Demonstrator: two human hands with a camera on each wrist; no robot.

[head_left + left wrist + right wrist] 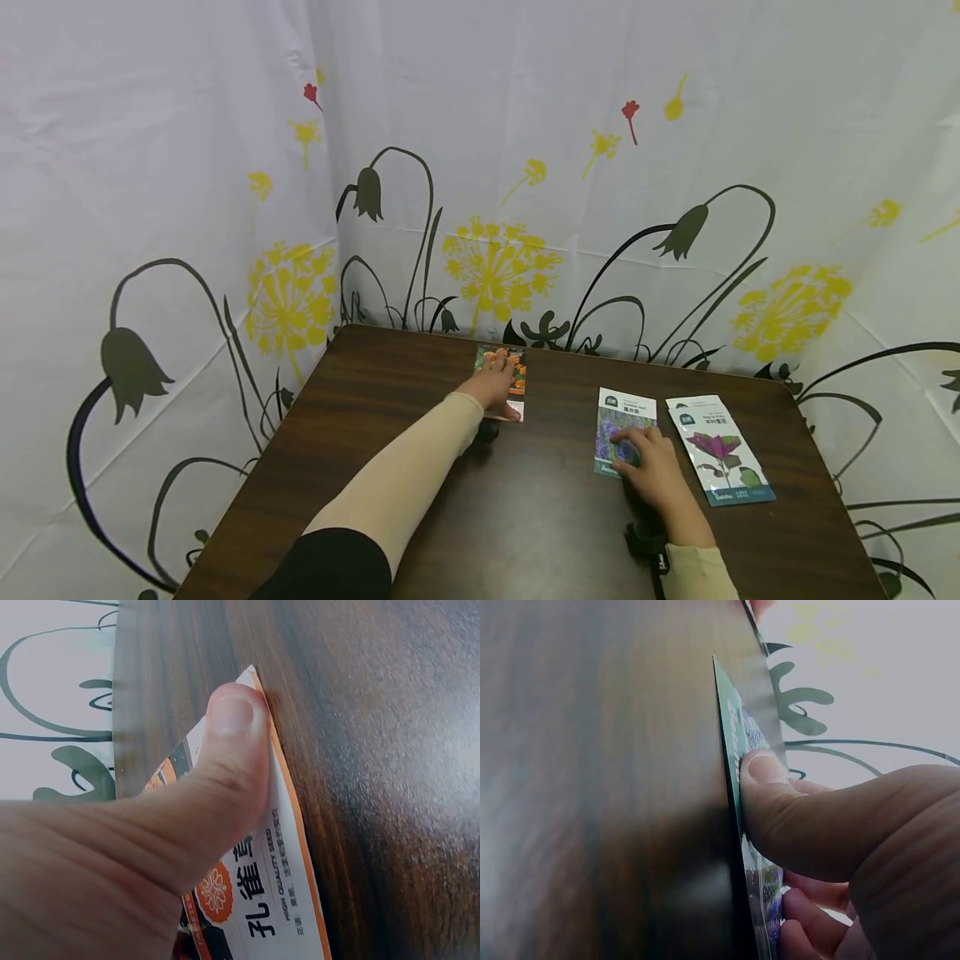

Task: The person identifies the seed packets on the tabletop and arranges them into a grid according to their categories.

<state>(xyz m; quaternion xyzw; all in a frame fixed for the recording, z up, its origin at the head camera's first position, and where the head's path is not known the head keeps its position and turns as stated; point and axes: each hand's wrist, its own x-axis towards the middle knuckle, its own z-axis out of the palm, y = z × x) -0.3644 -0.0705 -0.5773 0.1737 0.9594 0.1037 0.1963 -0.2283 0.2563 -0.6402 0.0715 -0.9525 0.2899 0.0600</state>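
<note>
1. The left hand point(492, 389) is lying flat with its fingers spread, pressing on the orange-flower packet point(521, 377), which is sitting at the tabletop's point(540, 533) 12 o'clock, just beside the far edge. A push toward 12 o'clock could be sending it over that edge, against the curtain point(420, 75).

2. The left thumb is resting by the packet's 5 o'clock corner, without reaching underneath as far as the left wrist view is showing. If it is pressing too hard there, the thin corner could be creasing or the packet skidding across the smooth surface.

3. The right hand point(654, 467) is keeping its fingers loosely bent, thumb and fingertips touching the lavender packet point(628, 410) at about 2 o'clock, not wrapping round it. A light, one-sided touch could be turning the packet askew instead of moving it squarely.

4. The bougainvillea packet point(716, 450) is lying at about 3 o'clock, with the edge of another packet point(697, 402) peeking out beneath its top. The right hand is working near it, so a careless knuckle could be spreading those two apart.

5. A dark wrist strap point(647, 546) is sitting below the right hand, toward 6 o'clock; if dragging low, it could be catching the lavender packet's near edge.
</note>
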